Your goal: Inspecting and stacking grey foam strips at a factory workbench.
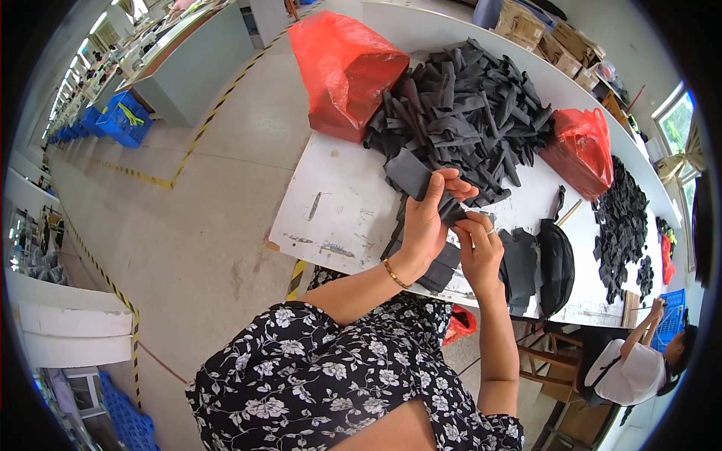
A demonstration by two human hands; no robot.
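Note:
Above the near edge of the white table, both my hands are closed on a dark grey fabric piece. My left hand grips its middle between thumb and palm, fingers curled, and the flat end sticks out to the upper left. My right hand pinches the other end with thumb and fingertips. Under my hands lie neat stacks of similar fabric pieces, partly hidden by my wrists. Just beyond, a large loose heap of dark grey fabric pieces covers the table.
Red plastic bags flank the heap, another red bag on its right. More stacked pieces and a black pouch lie to my right. Farther right are small dark scraps and a seated co-worker. A raised board edges the table.

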